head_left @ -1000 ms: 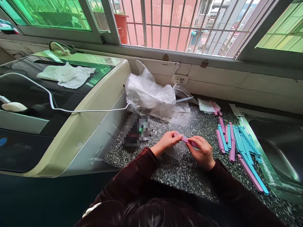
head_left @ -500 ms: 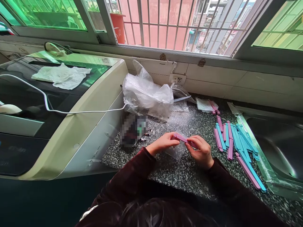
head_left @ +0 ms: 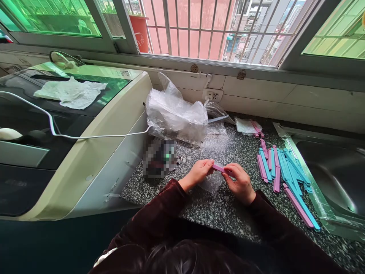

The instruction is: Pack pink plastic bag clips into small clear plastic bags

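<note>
Between my two hands is a pink bag-sealing clip [head_left: 218, 168], held nearly level above the counter. My left hand [head_left: 200, 172] pinches its left end between thumb and fingers. The other end is in the closed fingers of my right hand [head_left: 238, 182], which cover that part of it. A small clear plastic bag [head_left: 211, 185] shows just below the clip; I cannot tell whether it is caught in it. To the right, several blue clips [head_left: 291, 171] and pink clips [head_left: 298, 205] lie in a loose pile on the speckled counter [head_left: 228, 219].
A crumpled clear plastic bag [head_left: 178, 118] lies by the wall, under a socket [head_left: 212, 95]. A flat packet [head_left: 247, 126] sits farther right. The steel sink [head_left: 330, 167] borders the pile. At left stands a large appliance [head_left: 114, 140] with a white cable [head_left: 99, 136] across it.
My left hand has shifted slightly right, and its fingers now cover the clip's left end. My right hand has moved slightly left. The view has shifted a little.
</note>
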Available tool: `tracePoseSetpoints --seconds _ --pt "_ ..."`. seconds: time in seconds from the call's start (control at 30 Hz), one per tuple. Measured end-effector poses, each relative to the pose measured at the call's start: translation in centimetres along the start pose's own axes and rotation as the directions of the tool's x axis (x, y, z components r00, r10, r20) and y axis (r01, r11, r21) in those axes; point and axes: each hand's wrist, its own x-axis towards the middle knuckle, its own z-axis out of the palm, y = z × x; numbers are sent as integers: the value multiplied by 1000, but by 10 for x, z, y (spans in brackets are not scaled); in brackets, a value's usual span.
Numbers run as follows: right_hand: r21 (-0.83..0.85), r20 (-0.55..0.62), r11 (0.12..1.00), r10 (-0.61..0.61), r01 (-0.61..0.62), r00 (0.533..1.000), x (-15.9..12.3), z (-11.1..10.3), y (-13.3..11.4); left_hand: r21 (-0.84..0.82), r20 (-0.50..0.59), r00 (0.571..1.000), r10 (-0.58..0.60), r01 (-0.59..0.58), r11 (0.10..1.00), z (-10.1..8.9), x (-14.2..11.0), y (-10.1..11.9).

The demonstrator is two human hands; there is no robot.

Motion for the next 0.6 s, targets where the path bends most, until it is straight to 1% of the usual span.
tracePoseSetpoints --seconds 0.17,0.4,0.6 --pt "15 -11 1000 -9 10 1000 0 1 0 -32 -84 996 -36 33 999 4 -2 0" --pt "9 -46 998 -66 66 997 1 -1 0 -131 -117 990 -75 59 990 7 -3 0" --pt "0 -60 997 -81 81 995 2 -2 -1 -168 -127 990 -67 45 985 8 -5 -3"
